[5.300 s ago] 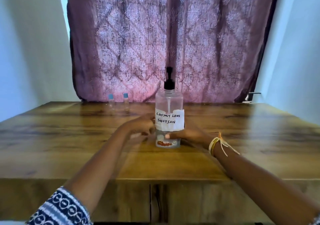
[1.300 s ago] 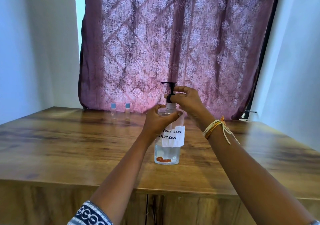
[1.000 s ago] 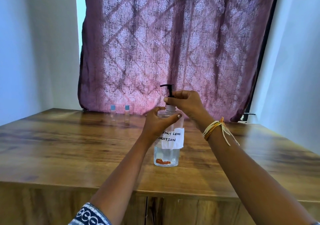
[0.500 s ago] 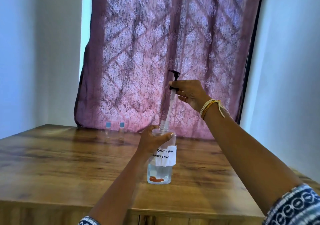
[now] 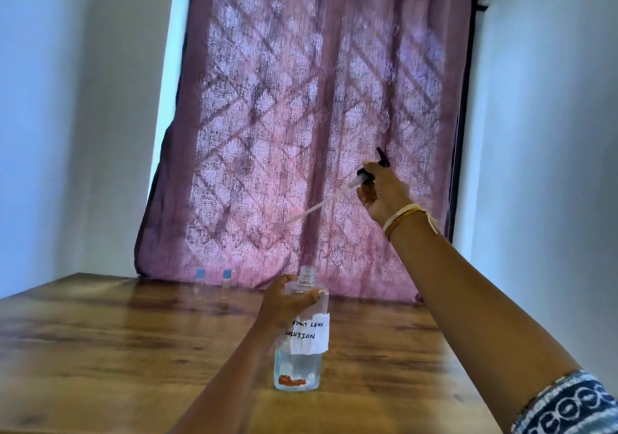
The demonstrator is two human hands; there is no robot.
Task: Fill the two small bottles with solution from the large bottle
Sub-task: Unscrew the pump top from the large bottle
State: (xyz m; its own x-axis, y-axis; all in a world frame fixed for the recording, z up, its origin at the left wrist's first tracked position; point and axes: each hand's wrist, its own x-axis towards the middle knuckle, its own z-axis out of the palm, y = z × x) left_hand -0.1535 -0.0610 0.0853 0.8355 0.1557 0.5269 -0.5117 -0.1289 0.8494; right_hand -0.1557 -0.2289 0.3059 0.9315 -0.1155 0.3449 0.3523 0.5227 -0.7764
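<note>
From my head camera, my left hand [image 5: 284, 303] wraps tight around the shoulder of the large solution bottle [image 5: 299, 343], which stands open on the wooden table [image 5: 117, 343]. My right hand [image 5: 381, 193] pinches the black pump [image 5: 366, 176] up high, its tube [image 5: 314, 207] hanging free. Two small bottles [image 5: 214, 288], maybe empty, stand by the curtain [image 5: 301, 116].

Daylight glows through the curtain [image 5: 311, 132]; soft blur throughout, wide-angle lean at edges
</note>
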